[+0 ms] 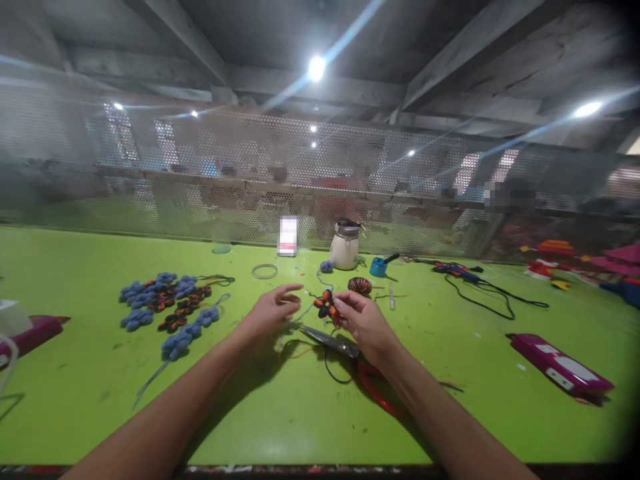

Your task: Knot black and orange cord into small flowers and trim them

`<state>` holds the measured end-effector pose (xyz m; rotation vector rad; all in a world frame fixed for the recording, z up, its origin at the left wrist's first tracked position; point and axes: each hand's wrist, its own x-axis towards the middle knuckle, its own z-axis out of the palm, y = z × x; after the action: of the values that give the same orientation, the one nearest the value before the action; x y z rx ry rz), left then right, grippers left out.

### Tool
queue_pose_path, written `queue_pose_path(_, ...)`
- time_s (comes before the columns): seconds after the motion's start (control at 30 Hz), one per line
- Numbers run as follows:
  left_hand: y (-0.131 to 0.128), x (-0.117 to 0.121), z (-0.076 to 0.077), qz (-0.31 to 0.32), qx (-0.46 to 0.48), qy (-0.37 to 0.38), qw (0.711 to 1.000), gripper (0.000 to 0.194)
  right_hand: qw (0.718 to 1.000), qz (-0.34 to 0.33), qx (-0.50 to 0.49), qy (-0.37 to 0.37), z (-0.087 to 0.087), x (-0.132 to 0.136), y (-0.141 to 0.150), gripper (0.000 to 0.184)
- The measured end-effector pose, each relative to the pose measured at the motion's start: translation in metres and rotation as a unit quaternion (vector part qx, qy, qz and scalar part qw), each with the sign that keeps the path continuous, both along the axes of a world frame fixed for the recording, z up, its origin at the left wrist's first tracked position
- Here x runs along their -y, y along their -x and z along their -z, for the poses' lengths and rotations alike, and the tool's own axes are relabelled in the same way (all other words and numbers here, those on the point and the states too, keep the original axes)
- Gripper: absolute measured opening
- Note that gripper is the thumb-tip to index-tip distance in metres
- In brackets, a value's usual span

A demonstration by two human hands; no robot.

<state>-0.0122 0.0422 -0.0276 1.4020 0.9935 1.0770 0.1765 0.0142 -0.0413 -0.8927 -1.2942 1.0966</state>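
Between the thumb and fingers of my right hand [364, 323] is a small crocheted flower [326, 305] in black, orange and red yarn. My left hand [274, 308] is held to the left of it, fingers apart, with no object visible in its grasp. Scissors [330, 341] with red handles lie under my right hand and wrist, blades pointing left. Just beyond the flower sit a ball of dark multicoloured yarn [359, 286] and a small blue yarn piece [326, 267] with a trailing strand. Loose yarn ends lie below the hands.
Blue and dark crocheted flowers [186, 339] lie at left on the green table [240, 427]. Behind stand a phone [287, 237], a pale jar [345, 250] and a blue pot [379, 267]. At right are a corded glue gun [457, 271] and a purple device [560, 363].
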Motion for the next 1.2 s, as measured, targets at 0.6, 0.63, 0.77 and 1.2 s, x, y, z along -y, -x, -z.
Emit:
queue_pose_path(0.6,-0.018,0.014,0.009,0.114,0.179,0.081,0.974,0.023,0.873,0.123,0.316,-0.350,0.007,0.018,0.023,0.022)
queue_pose_path(0.63,-0.016,0.013,0.008,0.108,0.175,0.084,0.975,0.023,0.879,0.125,0.301,-0.348,0.006,0.019,0.023,0.021)
queue_pose_path(0.77,-0.014,0.013,0.005,0.102,0.150,0.086,0.980,0.022,0.894,0.192,0.251,-0.316,-0.004,0.022,0.019,0.017)
queue_pose_path(1.2,-0.021,0.017,0.011,0.098,0.084,0.075,0.989,0.021,0.890,0.202,0.306,-0.271,-0.010,0.019,0.012,0.014)
